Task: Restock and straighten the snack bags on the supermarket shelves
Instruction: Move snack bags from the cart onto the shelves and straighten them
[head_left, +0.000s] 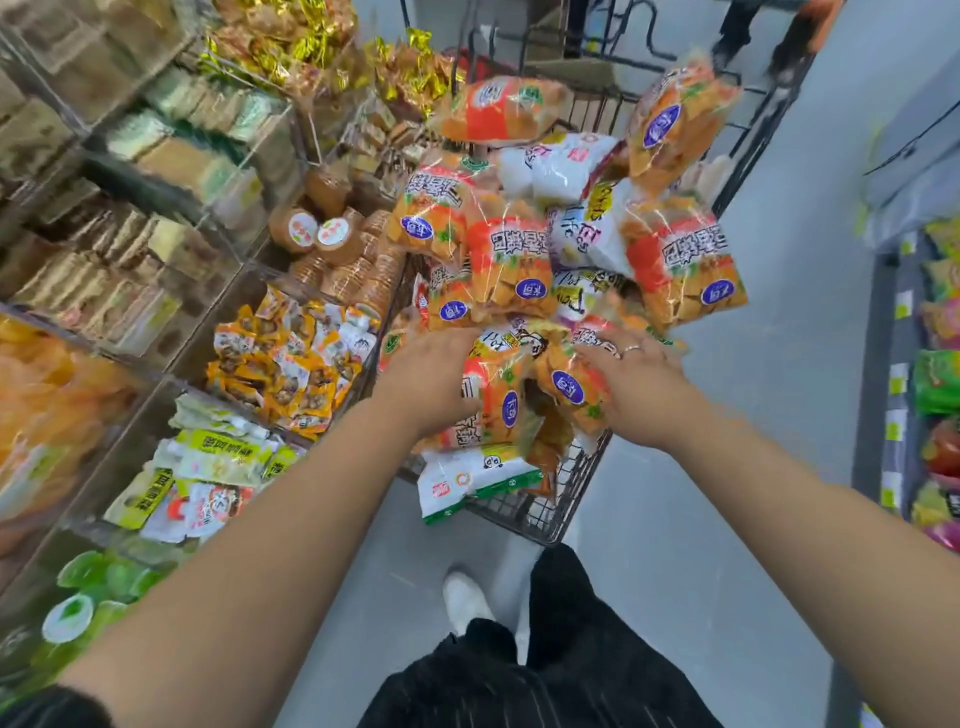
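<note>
Snack bags (509, 260) heaped in wire cart (571, 493) | left hand (434, 379) pinching an orange bag (501, 410), right hand (636, 395) on pile, grip unclear tbh | grab few at once, heap looks slidey

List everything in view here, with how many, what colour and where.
cart: one, black wire, mid-aisle
orange snack bags: about ten, orange with blue ovals, heaped in the cart
white snack bags: several, white, among the orange ones
small packets: many, yellow-orange, bin of the left shelf
biscuit rolls: several, brown, same shelf, further back
jelly cups: several, green, same shelf, nearest
left hand: one, on the heap, grip unclear
right hand: one, wearing a ring, on the heap, grip unclear
</note>
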